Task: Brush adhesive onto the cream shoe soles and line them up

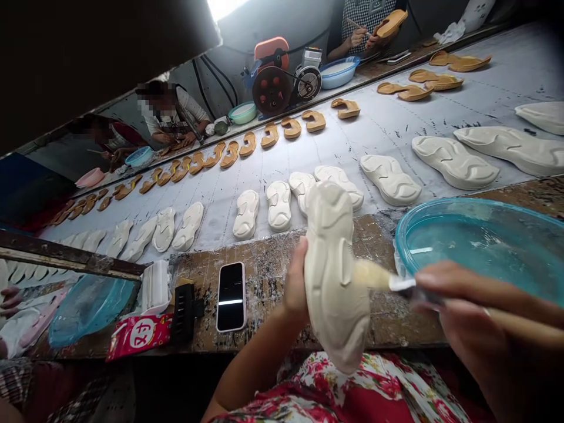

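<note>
I have the cream-white moulded foam shoe sole (335, 276) upright in front of me, just left of the round blue plastic basin (484, 247), which I take as my landmark. My left hand (296, 282) is clamped on the sole's left edge at about mid-length, thumb on the near side, the other fingers hidden behind it. My right hand (467, 311), just below the basin's near rim, is closed round the pale wooden handle of a flat-bristled brush (374, 275) — its bristles touch the sole's right edge.

The sole looks light and a little springy, stiff enough to stand unsupported from one side grip. Its sculpted tread gives a fair purchase, though I judge any wet coating would make it slippery, so the dry rim at the waist is the place to hold.

Left of the basin, on the scuffed wooden bench edge (273, 264), lies a black smartphone (231, 296). Beyond the basin, a grey conveyor belt (396, 129) carries a row of white soles (390, 179) and, farther off, tan outsoles (268, 136). Across it, other people's hands (361, 36) work on a tan sole.
</note>
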Demonstrator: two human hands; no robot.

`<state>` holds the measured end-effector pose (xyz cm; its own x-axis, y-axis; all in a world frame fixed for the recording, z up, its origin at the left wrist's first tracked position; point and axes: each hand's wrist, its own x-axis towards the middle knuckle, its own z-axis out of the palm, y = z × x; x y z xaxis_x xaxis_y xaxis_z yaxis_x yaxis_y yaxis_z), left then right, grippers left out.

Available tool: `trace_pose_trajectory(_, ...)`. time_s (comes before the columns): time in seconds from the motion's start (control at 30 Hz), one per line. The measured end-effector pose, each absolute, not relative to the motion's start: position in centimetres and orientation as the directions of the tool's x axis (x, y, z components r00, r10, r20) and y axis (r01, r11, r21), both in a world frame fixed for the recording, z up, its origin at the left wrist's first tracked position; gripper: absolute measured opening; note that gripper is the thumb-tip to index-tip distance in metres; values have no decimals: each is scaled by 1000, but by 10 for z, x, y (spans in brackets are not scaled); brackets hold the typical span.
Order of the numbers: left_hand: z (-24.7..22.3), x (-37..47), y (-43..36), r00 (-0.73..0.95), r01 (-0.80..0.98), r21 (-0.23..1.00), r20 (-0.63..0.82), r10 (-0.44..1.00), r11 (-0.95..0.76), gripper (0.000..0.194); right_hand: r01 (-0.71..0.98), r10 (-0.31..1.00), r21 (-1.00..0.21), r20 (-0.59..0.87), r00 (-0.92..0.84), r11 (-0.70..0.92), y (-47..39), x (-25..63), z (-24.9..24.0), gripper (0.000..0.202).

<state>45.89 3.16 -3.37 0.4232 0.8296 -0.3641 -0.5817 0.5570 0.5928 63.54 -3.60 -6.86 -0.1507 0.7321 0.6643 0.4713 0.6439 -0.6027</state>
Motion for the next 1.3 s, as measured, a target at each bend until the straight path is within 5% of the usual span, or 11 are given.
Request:
trace_pose_trajectory(0.17, -27, 462, 22, 451, -467, 687, -357, 818, 557, 47, 486, 716, -558, 657, -236, 673, -34, 611, -55, 17)
trace_pose_trajectory(0.37, -30, 453, 44, 268, -618, 609, -432, 861, 497, 70, 416, 625, -478, 683, -377, 774, -31, 598, -45, 15)
trace_pose_trajectory(0.47, -33, 448, 50, 254, -678, 556, -436, 863, 481, 70, 279, 631, -574, 618, -469, 770, -27, 612, -37, 18)
trace_pose_trajectory(0.6, -30, 449, 49, 271, -677, 562, -410, 871, 476, 69, 315, 748, -679, 592, -300, 663, -22, 623, -34, 17)
trace_pose_trajectory(0.67, -29, 451, 49, 263, -696, 553, -396, 880, 457, 70, 417, 746, -628, 623, -235, 657, -22, 618, -37, 16)
trace_pose_trajectory(0.8, -37, 444, 55, 169, -734, 537, -449, 877, 416, 70, 376, 621, -497, 671, -405, 782, -26, 605, -44, 20)
trace_pose_trajectory(1.0, -60, 386, 71, 2, -720, 614, -465, 885, 325, 63, 209, 713, -689, 620, -326, 694, -23, 620, -41, 19)
trace_pose_trajectory(1.17, -71, 317, 111, -286, -687, 721, -385, 878, 92, 47, 441, 756, -630, 619, -213, 640, -21, 645, -43, 13)
trace_pose_trajectory(1.3, -99, 302, 151, -429, -615, 785, -419, 800, 81, 41, 636, 855, -670, 518, 30, 383, -27, 670, -67, 10)
